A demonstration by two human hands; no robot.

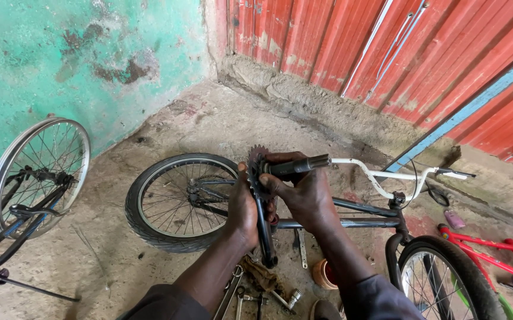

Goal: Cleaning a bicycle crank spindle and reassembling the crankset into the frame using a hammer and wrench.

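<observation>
I hold a black one-piece bicycle crank [266, 240] with its toothed chainring [255, 163] up in front of me. My left hand [243, 207] grips the chainring and crank arm from the left. My right hand [301, 189] is wrapped around the crank's spindle [304, 164], which sticks out to the right. Below and behind my hands lies a small bicycle with a dark frame [357, 220], a rear wheel [176, 201] and white handlebars [387, 176].
Spanners and other tools [256, 293] lie on the concrete floor by my knees, beside a small orange pot [323, 274]. An upturned bike with a bare rim [37, 172] stands at left. A red bike frame [499, 255] lies at right. Green wall and red corrugated sheet enclose the corner.
</observation>
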